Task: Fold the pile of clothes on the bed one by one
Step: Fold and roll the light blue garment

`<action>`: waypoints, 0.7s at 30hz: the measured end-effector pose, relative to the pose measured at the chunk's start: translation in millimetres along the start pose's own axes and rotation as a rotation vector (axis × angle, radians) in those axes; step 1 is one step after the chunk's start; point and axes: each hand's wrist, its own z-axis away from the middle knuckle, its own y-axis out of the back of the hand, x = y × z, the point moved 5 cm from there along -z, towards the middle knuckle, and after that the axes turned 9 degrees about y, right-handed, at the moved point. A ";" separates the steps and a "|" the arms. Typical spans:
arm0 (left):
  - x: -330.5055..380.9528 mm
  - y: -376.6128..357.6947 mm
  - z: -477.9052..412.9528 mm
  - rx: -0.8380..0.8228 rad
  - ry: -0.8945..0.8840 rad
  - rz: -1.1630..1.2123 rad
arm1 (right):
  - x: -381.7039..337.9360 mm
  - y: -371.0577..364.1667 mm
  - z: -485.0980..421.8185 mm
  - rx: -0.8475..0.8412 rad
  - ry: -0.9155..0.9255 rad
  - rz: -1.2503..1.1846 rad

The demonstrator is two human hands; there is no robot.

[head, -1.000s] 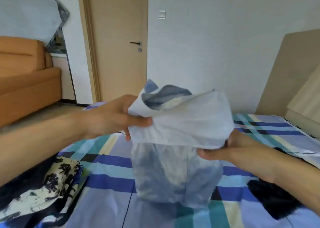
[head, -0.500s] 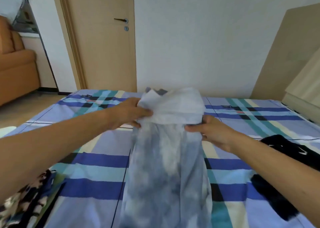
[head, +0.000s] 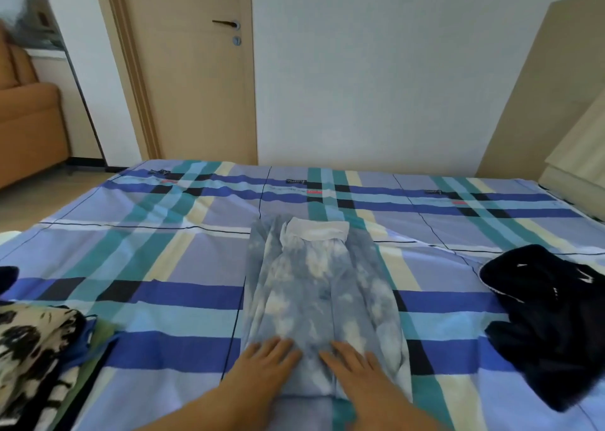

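Observation:
A blue-and-white tie-dye garment (head: 322,286) lies flat on the bed (head: 183,267) as a long narrow strip, its white waistband (head: 314,229) at the far end. My left hand (head: 265,363) rests flat, fingers apart, on the garment's near left part. My right hand (head: 355,370) lies flat beside it on the near right part. Neither hand grips the cloth. A black garment (head: 553,319) sits crumpled at the right. A black-and-cream patterned garment (head: 32,352) lies at the left edge on other clothes.
The bed has a blue, teal and cream plaid sheet. A closed door (head: 193,70) and white wall stand beyond the far edge. An orange sofa (head: 26,119) is at the far left; a beige board (head: 553,87) leans at the right.
The tie-dye garment was held up by its waistband in both hands. It now lies flat on the bed, released, and both hands have moved to its near end, palms down.

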 end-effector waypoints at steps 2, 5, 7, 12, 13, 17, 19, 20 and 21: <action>-12.6 -16.1 -6.4 0.090 0.094 -0.012 | 21.0 -14.6 -5.8 0.095 -0.072 0.092; -7.3 -18.6 -20.1 0.236 0.061 0.004 | 21.7 -18.9 -4.3 0.000 -0.081 0.147; -3.9 -17.1 -26.4 0.238 0.058 -0.005 | 20.6 -16.2 -9.9 0.072 -0.116 0.116; -18.1 -22.9 -47.9 0.227 0.113 0.204 | 4.7 29.8 -15.3 0.089 -0.197 0.031; -16.4 -22.2 -47.2 0.248 0.125 0.227 | 5.2 35.2 -14.9 0.064 -0.202 0.063; -30.2 -13.8 -38.8 0.297 0.205 0.224 | 5.3 55.7 -0.7 -0.051 -0.264 -0.002; -42.1 -18.2 -43.8 0.357 0.141 0.185 | 10.0 61.8 3.6 -0.086 -0.283 0.020; -47.6 -10.8 -44.4 0.375 0.118 0.192 | 12.1 61.6 5.0 -0.126 -0.294 0.028; -48.6 -6.9 -42.7 0.443 0.078 0.187 | 12.5 60.5 6.7 -0.143 -0.307 0.015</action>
